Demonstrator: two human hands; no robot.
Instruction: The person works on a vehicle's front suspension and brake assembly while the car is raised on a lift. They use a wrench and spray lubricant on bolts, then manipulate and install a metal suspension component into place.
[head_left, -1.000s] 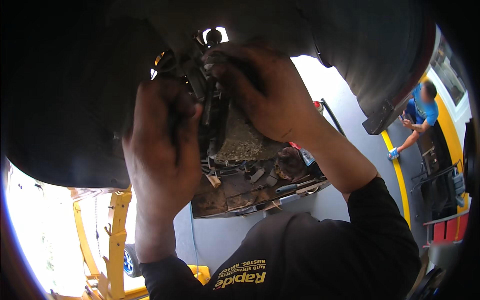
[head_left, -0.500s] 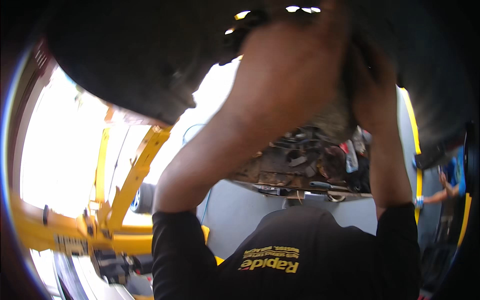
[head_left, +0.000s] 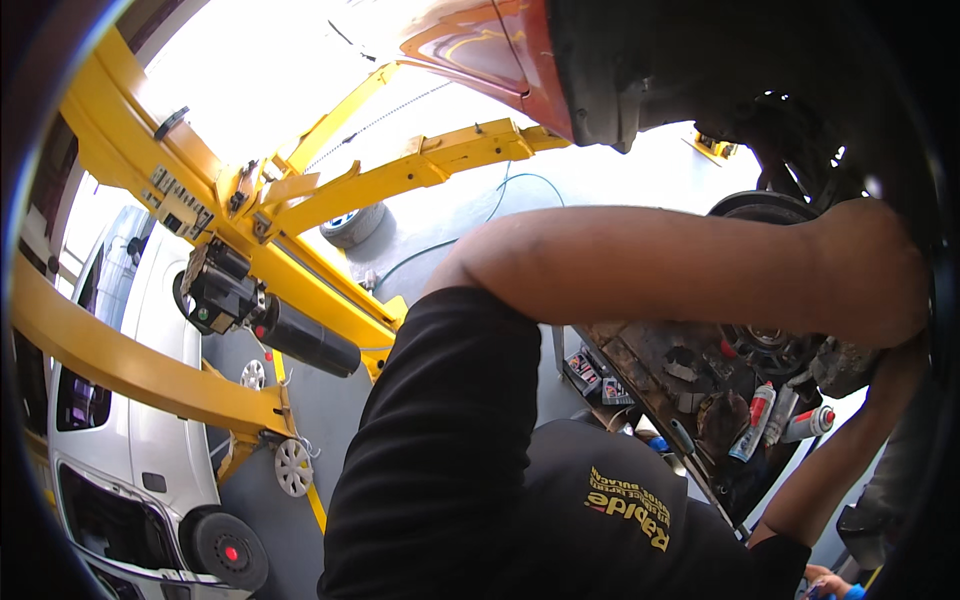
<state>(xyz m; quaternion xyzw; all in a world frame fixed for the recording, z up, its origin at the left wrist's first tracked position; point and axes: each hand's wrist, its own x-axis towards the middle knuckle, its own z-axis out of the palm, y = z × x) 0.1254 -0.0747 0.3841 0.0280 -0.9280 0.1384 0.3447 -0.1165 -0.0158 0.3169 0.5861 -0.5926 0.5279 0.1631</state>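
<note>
Raised across the view, my left arm ends at my left hand [head_left: 880,270], high by the dark underside of a lifted car [head_left: 670,60]. Its fingers are hidden behind the wrist and in shadow, so what it touches cannot be made out. My right forearm [head_left: 850,460] rises at the far right. Just below the left hand, my right hand [head_left: 905,365] is mostly lost in the dark rim. Behind my left forearm shows a round wheel hub with a dark disc [head_left: 762,207]. A rough grey metal part [head_left: 845,368] sits beside the right wrist.
Below the hub stands a worn tool cart [head_left: 640,365] bearing red-and-white tubes [head_left: 755,420] and a screwdriver-like handle [head_left: 682,436]. A yellow lift arm [head_left: 400,175] and post are on the left, near a white vehicle [head_left: 150,400]. A person's hand [head_left: 828,582] shows at lower right.
My view has swung to the left, so the arms and hub now sit farther right. More of the yellow lift, the white vehicle and the car's red panel has come into view.
</note>
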